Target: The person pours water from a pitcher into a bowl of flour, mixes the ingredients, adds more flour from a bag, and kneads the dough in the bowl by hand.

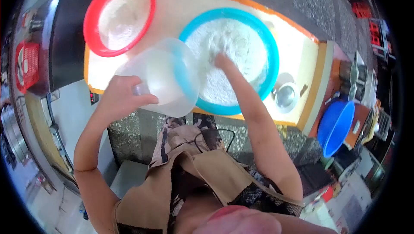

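My left hand point(125, 98) grips a translucent plastic jug point(161, 76) by the handle at its near left side. The jug is tilted, its wide part against the rim of a teal basin point(274, 61), and cloudy pale contents show through its wall. White flour point(226, 83) fills much of the basin. Reaching into that flour is my right hand point(221, 60), its fingers hidden and blurred there. A red basin point(89, 31) with white powder point(125, 18) inside stands to the left on the pale table point(170, 7).
A small metal bowl point(285, 97) sits right of the teal basin. Farther right a blue basin point(336, 128) leans below the table's end. A dark cabinet point(67, 44) stands at the left, with a red basket point(29, 66) beside it.
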A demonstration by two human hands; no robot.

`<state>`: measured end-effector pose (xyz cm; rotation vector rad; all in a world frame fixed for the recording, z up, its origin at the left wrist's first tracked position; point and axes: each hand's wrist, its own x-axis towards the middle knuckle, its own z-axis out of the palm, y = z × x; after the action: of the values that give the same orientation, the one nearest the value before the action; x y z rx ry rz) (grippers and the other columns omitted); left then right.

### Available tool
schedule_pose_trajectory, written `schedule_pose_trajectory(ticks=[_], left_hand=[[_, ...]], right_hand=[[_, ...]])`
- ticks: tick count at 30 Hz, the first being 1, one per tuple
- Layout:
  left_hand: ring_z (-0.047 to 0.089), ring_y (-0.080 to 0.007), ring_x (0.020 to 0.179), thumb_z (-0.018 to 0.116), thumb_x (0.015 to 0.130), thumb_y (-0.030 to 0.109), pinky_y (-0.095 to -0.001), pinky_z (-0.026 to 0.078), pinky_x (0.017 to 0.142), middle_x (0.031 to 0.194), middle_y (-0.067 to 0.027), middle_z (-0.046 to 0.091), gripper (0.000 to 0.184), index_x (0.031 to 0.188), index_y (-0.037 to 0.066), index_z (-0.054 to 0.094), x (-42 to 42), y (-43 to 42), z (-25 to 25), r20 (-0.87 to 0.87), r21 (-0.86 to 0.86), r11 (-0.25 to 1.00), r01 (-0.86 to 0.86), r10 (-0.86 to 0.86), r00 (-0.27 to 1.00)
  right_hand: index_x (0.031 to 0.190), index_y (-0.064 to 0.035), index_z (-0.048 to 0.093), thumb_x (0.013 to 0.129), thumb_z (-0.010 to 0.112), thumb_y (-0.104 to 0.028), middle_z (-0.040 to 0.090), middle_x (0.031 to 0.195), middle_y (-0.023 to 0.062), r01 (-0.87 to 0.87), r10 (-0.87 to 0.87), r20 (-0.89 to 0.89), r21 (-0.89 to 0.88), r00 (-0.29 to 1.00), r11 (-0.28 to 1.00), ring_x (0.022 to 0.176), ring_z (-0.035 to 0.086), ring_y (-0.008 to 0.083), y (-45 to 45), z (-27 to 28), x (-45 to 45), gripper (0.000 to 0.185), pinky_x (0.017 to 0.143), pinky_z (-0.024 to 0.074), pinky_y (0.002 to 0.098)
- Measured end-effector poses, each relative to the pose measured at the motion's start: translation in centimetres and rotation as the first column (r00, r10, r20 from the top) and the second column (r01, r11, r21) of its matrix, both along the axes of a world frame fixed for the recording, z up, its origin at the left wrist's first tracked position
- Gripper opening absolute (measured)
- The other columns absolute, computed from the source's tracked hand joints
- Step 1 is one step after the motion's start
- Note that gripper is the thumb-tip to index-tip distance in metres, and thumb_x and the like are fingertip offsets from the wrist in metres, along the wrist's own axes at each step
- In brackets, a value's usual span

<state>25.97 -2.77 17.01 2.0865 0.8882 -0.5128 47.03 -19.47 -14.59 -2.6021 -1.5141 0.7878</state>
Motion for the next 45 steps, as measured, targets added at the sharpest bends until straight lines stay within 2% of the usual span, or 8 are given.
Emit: schedule_pose_trajectory(ticks=[3, 7, 15, 21, 25, 33, 38, 45], left_hand=[[0.055, -0.0257, 0.053, 0.067, 0.062, 0.033, -0.0326, 0.044, 0.053, 0.059, -0.0163, 0.056, 0.037, 0.066, -0.003, 0.059, -1.1, -0.1, -0.4, 0.017, 0.106, 0.992, 0.062, -0.064, 0.998], [0.056, -0.0299, 0.060, 0.062, 0.064, 0.040, -0.0353, 0.045, 0.059, 0.064, -0.0172, 0.057, 0.041, 0.068, -0.002, 0.060, -2.5, 0.3, -1.1, 0.059, 0.156, 0.988, -0.006, -0.003, 0.998], [0.056, -0.0325, 0.061, 0.052, 0.064, 0.038, -0.0384, 0.045, 0.061, 0.062, -0.0179, 0.057, 0.039, 0.059, 0.001, 0.060, -4.5, 1.0, -3.7, 0.134, 0.287, 0.958, -0.029, -0.010, 0.991], [0.055, -0.0344, 0.065, 0.048, 0.064, 0.037, -0.0408, 0.044, 0.062, 0.066, -0.0191, 0.057, 0.038, 0.060, 0.001, 0.059, -4.5, 1.1, -3.6, 0.070, 0.247, 0.969, 0.001, -0.019, 0.997], [0.055, -0.0345, 0.066, 0.048, 0.064, 0.037, -0.0409, 0.044, 0.063, 0.070, -0.0191, 0.058, 0.038, 0.061, 0.000, 0.060, -4.5, 1.1, -3.8, 0.087, 0.276, 0.961, -0.005, -0.020, 0.996], [0.055, -0.0344, 0.063, 0.050, 0.065, 0.038, -0.0407, 0.044, 0.064, 0.063, -0.0196, 0.056, 0.039, 0.058, 0.001, 0.058, -4.4, 1.1, -4.9, 0.137, 0.332, 0.943, 0.018, -0.067, 0.988], [0.055, -0.0348, 0.068, 0.048, 0.065, 0.040, -0.0406, 0.044, 0.066, 0.066, -0.0194, 0.058, 0.041, 0.060, 0.001, 0.059, -4.1, 1.2, -4.6, 0.114, 0.346, 0.937, 0.048, -0.093, 0.989], [0.056, -0.0336, 0.070, 0.049, 0.066, 0.042, -0.0407, 0.044, 0.067, 0.071, -0.0184, 0.059, 0.041, 0.065, 0.003, 0.061, -4.0, 1.4, -4.5, 0.092, 0.295, 0.954, 0.051, -0.081, 0.992]], right_hand=[[0.096, -0.0004, 0.057, 0.075, 0.044, -0.022, 0.058, 0.093, 0.0177, -0.483, 0.458, -0.152, -0.274, 0.876, 0.832, 0.102, 0.048, 0.0295, -8.0, -14.5, -0.4, 0.033, 0.096, 0.0295, 0.0403], [0.110, -0.0041, 0.050, 0.073, 0.051, -0.026, 0.058, 0.096, 0.0152, 0.350, -0.360, -0.476, -0.113, 0.802, 0.930, 0.103, 0.047, 0.0276, -5.3, -4.3, 2.9, 0.044, 0.092, 0.0314, 0.0438], [0.120, -0.0036, 0.039, 0.071, 0.056, -0.018, 0.056, 0.100, 0.0136, -0.527, 0.399, 0.397, 0.299, 0.826, 0.795, 0.085, 0.054, 0.0294, -7.6, -13.1, 0.6, 0.054, 0.091, 0.0320, 0.0423], [0.083, -0.0073, 0.062, 0.071, 0.049, -0.023, 0.061, 0.086, 0.0120, 0.378, -0.242, -0.351, 0.397, 0.905, 0.836, 0.074, 0.058, 0.0285, -2.6, -5.8, 4.5, 0.023, 0.073, 0.0411, 0.0443], [0.072, -0.0107, 0.066, 0.071, 0.047, -0.020, 0.063, 0.076, 0.0088, -0.576, 0.608, 0.262, -0.195, 0.749, 0.794, 0.077, 0.060, 0.0249, -3.2, -28.3, 2.7, 0.021, 0.072, 0.0433, 0.0399], [0.094, -0.0095, 0.056, 0.078, 0.048, -0.043, 0.058, 0.082, 0.0080, 0.287, -0.175, -0.289, 0.414, 0.941, 0.864, 0.072, 0.055, 0.0221, -2.9, -7.5, 5.9, 0.038, 0.071, 0.0445, 0.0410], [0.087, -0.0066, 0.061, 0.073, 0.048, -0.029, 0.060, 0.086, 0.0118, -0.169, 0.166, 0.041, 0.087, 0.985, 0.982, 0.084, 0.055, 0.0261, -3.1, -6.5, 1.7, 0.030, 0.077, 0.0414, 0.0416], [0.094, -0.0118, 0.058, 0.070, 0.050, -0.026, 0.049, 0.103, 0.0145, 0.155, -0.096, -0.173, 0.371, 0.980, 0.916, 0.102, 0.042, 0.0318, -3.6, -2.9, 4.7, 0.029, 0.085, 0.0287, 0.0490]])
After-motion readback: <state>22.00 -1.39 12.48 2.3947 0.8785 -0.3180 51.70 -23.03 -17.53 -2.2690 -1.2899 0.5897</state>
